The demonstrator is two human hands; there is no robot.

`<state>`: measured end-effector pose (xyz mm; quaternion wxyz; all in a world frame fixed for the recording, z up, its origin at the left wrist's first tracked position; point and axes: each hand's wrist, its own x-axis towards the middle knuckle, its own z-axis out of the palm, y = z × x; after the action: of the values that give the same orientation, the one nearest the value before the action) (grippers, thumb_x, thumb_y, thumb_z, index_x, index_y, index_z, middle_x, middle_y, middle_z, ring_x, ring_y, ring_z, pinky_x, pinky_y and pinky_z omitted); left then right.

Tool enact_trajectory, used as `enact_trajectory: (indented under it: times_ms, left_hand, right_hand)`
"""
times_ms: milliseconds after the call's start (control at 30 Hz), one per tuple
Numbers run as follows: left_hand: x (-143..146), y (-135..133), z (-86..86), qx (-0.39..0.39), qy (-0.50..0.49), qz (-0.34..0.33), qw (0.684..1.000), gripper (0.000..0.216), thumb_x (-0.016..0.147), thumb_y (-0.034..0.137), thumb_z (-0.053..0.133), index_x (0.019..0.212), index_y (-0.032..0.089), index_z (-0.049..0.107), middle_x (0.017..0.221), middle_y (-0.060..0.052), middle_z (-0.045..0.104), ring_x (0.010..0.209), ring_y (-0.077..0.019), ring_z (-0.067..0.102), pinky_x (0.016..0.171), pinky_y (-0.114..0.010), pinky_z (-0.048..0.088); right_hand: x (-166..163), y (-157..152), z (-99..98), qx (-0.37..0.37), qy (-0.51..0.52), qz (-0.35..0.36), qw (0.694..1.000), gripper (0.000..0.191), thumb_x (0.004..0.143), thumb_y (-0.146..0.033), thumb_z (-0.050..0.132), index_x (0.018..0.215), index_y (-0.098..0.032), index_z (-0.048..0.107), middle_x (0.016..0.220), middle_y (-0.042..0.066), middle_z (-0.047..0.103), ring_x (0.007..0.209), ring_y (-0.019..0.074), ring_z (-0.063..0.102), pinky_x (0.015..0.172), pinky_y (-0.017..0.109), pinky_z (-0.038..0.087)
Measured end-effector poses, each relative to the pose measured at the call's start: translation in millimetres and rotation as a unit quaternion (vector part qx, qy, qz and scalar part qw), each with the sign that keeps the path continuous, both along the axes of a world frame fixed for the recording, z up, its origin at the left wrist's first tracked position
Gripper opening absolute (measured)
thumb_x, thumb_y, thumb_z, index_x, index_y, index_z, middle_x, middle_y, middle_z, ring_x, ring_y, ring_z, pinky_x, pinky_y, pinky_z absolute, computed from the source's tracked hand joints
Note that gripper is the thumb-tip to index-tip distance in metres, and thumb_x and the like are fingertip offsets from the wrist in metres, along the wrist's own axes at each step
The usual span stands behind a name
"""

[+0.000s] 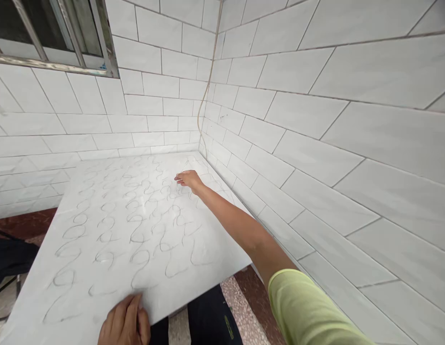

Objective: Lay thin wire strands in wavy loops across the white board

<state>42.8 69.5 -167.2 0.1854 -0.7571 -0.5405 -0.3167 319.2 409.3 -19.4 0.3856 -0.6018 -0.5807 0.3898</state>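
Observation:
A large white board or sheet-covered tabletop [111,282] lies in front of me, covered with rows of thin, dark, looping marks. My right hand [188,179] is over its far right part, arm stretched out. The thumb and fingers there are pinched together around a small, thin, pale thing too small to name. At the near edge, my left hand [123,320] rests on the white surface with its fingers curled in. What lies under those fingers, if anything, is hidden.
White tiled walls [316,143] meet in a corner behind and right of the board. A thin cable [200,112] hangs down that corner. A barred window [53,36] is at upper left. Dark fabric on a thin frame [10,261] stands left; my legs [213,318] are below.

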Motion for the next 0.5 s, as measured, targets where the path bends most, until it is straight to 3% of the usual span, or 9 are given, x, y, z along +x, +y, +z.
enact_trajectory:
  times_ms: [200, 300, 500]
  left_hand:
    - [13, -9, 22.3, -0.024, 0.032, 0.039, 0.998, 0.025, 0.092, 0.012, 0.058, 0.115, 0.016, 0.063, 0.105, -0.011, 0.071, 0.094, -0.0264, 0.065, 0.086, -0.038, 0.050]
    - [14, -11, 23.7, -0.035, 0.039, 0.046, 0.998, 0.021, 0.093, 0.013, 0.057, 0.113, 0.015, 0.063, 0.106, -0.011, 0.071, 0.097, -0.0259, 0.064, 0.089, -0.038, 0.049]
    - [8, -7, 16.6, 0.017, 0.018, 0.022, 0.999, 0.018, 0.094, 0.014, 0.054, 0.110, 0.014, 0.064, 0.103, -0.012, 0.070, 0.093, -0.0276, 0.064, 0.084, -0.040, 0.051]
  right_hand:
    - [0, -49, 4.5, -0.127, 0.055, 0.084, 0.987, 0.013, 0.087, -0.017, 0.070, 0.074, -0.013, 0.071, 0.090, 0.014, 0.079, 0.067, 0.0201, 0.076, 0.065, 0.029, 0.061]
    - [-4, -67, 15.5, -0.127, 0.063, 0.100, 0.985, 0.011, 0.085, -0.015, 0.071, 0.074, -0.012, 0.072, 0.093, 0.014, 0.080, 0.065, 0.0182, 0.075, 0.065, 0.028, 0.061]
    - [-11, -96, 27.3, -0.084, 0.082, 0.117, 0.986, 0.013, 0.084, -0.015, 0.070, 0.073, -0.012, 0.075, 0.102, 0.012, 0.080, 0.076, 0.0141, 0.075, 0.074, 0.023, 0.059]
